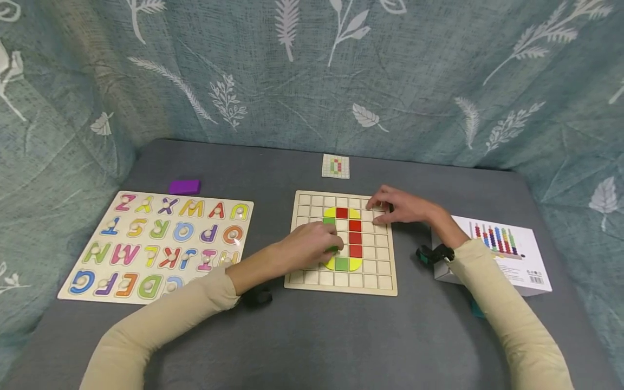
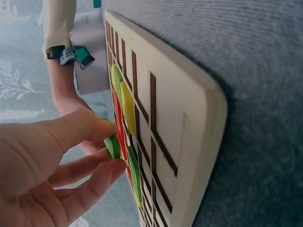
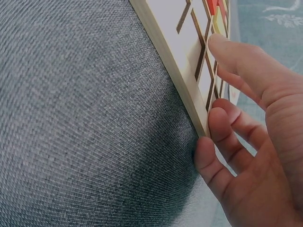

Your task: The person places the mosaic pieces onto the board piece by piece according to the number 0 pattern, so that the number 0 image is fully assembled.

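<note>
Over the wooden grid board (image 1: 370, 281), my left hand (image 1: 312, 244) pinches a green tile (image 2: 112, 146) between thumb and fingers, close above the left part of the pattern. Square red tiles (image 1: 355, 238), green tiles (image 1: 342, 264) and rounded yellow corner tiles (image 1: 356, 264) form a ring on the grid. My right hand (image 1: 402, 206) rests at the board's far right corner. In the right wrist view its thumb (image 3: 236, 56) lies over the grid and the other fingertips touch the edge.
A small pattern card (image 1: 335, 166) lies behind the board. To the left is a letter puzzle board (image 1: 112, 295), with a purple block (image 1: 184, 187) behind it. A white box (image 1: 517, 265) with an abacus picture stands on the right, near the right forearm. A patterned curtain (image 1: 292, 97) hangs behind the table.
</note>
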A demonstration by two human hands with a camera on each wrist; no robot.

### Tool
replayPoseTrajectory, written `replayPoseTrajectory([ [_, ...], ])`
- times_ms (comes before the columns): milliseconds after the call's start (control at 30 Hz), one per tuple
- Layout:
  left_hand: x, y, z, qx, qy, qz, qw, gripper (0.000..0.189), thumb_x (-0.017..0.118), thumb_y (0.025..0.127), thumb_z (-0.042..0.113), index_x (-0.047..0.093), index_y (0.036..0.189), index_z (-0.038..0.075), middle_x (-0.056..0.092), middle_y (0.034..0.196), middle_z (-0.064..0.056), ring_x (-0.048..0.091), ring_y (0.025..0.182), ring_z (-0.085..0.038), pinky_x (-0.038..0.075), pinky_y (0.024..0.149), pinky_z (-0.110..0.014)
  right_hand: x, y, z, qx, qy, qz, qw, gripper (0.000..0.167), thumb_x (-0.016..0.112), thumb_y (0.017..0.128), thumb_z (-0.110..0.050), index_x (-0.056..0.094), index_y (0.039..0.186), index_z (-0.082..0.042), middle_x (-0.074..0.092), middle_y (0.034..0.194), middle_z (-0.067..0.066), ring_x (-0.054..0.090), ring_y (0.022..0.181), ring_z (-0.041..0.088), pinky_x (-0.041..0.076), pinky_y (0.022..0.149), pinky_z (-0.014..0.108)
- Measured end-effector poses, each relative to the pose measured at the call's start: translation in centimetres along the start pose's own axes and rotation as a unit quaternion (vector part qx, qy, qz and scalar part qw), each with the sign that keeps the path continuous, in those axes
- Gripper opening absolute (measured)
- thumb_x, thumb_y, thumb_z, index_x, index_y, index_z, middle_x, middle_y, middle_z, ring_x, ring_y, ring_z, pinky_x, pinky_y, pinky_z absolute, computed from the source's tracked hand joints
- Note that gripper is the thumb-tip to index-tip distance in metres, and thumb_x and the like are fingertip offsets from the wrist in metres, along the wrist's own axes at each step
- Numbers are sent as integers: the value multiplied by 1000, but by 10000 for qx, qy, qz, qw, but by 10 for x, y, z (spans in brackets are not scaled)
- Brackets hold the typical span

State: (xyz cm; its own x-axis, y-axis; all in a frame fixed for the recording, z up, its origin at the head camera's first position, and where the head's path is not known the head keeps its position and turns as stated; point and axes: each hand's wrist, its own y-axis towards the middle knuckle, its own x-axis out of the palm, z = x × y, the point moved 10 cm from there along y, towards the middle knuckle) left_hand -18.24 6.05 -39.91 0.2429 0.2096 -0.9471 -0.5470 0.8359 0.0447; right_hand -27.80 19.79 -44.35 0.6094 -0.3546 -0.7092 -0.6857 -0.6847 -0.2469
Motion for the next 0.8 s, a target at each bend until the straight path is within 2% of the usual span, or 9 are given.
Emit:
replayPoseTrajectory([
  [200,5,0,-3,-174,-42,-76,9998,16,67,85,4,75,95,13,64,88,-3,53,74,-14,44,66,-25,0,1,1,-28,-1,29,10000,32,66,92,-19,62,121,-7,49,109,13,50,91,18,44,83,40],
  [433,6,0,-1,-167,-40,-4,9999,19,65,83,-3,76,91,11,63,87,-4,51,74,-15,42,65,-23,0,1,0,-66,11,20,10000,32,66,92,-19,62,121,-7,49,109,13,50,91,19,44,83,40],
  [800,7,0,-3,-347,70,-95,9993,13,69,86,5,76,95,12,63,89,-5,51,73,-13,44,66,-24,0,0,0,7,62,-23,10000,32,66,92,-19,61,122,-7,49,110,13,50,93,19,43,85,41],
])
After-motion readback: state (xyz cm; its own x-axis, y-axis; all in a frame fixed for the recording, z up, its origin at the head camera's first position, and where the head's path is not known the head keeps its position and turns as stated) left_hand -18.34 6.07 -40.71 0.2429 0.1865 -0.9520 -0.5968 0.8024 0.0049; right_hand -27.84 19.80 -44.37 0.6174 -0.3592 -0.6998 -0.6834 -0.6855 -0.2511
